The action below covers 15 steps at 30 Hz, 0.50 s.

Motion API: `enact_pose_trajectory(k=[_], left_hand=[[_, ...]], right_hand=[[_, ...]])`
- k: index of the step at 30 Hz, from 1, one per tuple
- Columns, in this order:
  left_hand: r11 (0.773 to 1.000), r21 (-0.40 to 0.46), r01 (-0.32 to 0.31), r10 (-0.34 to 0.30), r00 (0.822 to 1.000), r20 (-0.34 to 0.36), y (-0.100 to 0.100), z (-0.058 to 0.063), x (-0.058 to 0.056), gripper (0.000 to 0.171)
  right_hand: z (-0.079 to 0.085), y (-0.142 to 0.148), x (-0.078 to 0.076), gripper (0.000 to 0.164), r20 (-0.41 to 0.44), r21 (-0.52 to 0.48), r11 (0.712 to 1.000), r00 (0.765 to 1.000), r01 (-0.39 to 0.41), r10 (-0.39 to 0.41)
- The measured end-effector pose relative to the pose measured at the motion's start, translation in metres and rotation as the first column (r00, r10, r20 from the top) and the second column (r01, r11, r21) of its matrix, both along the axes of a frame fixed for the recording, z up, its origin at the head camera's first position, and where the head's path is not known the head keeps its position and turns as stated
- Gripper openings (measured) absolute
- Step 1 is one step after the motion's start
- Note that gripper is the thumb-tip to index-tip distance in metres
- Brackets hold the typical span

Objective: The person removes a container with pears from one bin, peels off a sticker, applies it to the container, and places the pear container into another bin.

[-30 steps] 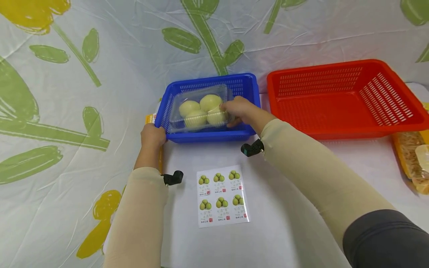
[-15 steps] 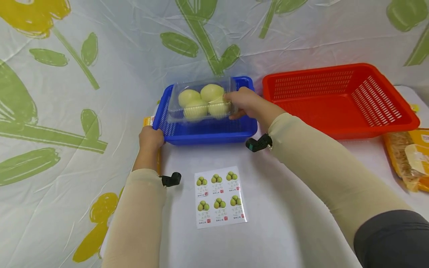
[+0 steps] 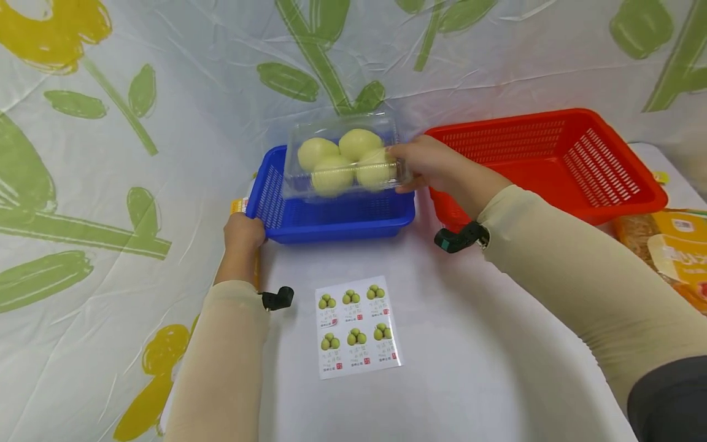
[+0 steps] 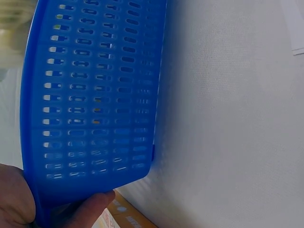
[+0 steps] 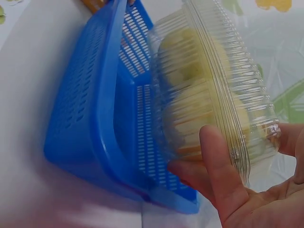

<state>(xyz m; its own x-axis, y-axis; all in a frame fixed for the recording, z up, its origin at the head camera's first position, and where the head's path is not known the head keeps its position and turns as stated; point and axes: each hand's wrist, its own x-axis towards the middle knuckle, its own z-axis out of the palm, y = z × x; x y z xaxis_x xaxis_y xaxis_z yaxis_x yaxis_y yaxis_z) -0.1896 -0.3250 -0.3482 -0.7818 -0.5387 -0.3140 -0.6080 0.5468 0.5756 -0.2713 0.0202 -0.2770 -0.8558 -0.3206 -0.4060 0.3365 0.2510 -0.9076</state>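
Observation:
A clear plastic clamshell box (image 3: 298,178) with several pale yellow-green pears (image 3: 331,176) in it hangs above the blue basket (image 3: 331,233). My right hand (image 3: 436,162) grips the box by its right end; in the right wrist view the thumb (image 5: 219,161) lies along the ribbed side and other fingers reach beneath. My left hand (image 3: 243,233) holds the blue basket's near left corner, thumb and fingers on either side of the rim in the left wrist view. Inside the basket, the bare blue bottom shows below the box.
A sheet of pear labels (image 3: 359,328) lies on the white table in front of the basket. A red basket (image 3: 552,178) stands to the right, beside a yellow food package (image 3: 679,245). An orange-and-white item (image 3: 239,205) sits left of the blue basket. A flower-patterned cloth hangs behind.
My right hand has lifted the box of pears up out of the blue basket and shifted it slightly right. My left hand keeps its hold on the basket's corner.

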Motion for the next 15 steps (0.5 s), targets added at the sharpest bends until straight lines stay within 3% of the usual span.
enact_pose_trajectory(k=[3, 9, 12, 15], left_hand=[[1.0, 0.0, -0.002, 0.002, 1.0, 0.001, -0.001, 0.0, -0.001, 0.049], [1.0, 0.008, -0.001, 0.001, 1.0, 0.017, -0.006, -0.001, -0.003, 0.048], [1.0, 0.008, 0.001, -0.001, 1.0, 0.024, -0.008, -0.001, -0.004, 0.048], [1.0, 0.005, 0.005, -0.005, 1.0, 0.028, -0.01, -0.001, -0.004, 0.048]], right_hand=[[0.001, 0.01, 0.003, 0.033, -0.036, 0.001, 1.0, 0.999, -0.008, 0.008], [0.004, 0.031, 0.011, 0.041, -0.103, 0.044, 0.999, 0.994, -0.027, 0.031], [0.006, 0.044, 0.017, 0.034, -0.11, 0.053, 0.998, 0.993, -0.03, 0.036], [0.008, 0.057, 0.024, 0.042, -0.104, 0.059, 0.998, 0.994, -0.026, 0.032]])
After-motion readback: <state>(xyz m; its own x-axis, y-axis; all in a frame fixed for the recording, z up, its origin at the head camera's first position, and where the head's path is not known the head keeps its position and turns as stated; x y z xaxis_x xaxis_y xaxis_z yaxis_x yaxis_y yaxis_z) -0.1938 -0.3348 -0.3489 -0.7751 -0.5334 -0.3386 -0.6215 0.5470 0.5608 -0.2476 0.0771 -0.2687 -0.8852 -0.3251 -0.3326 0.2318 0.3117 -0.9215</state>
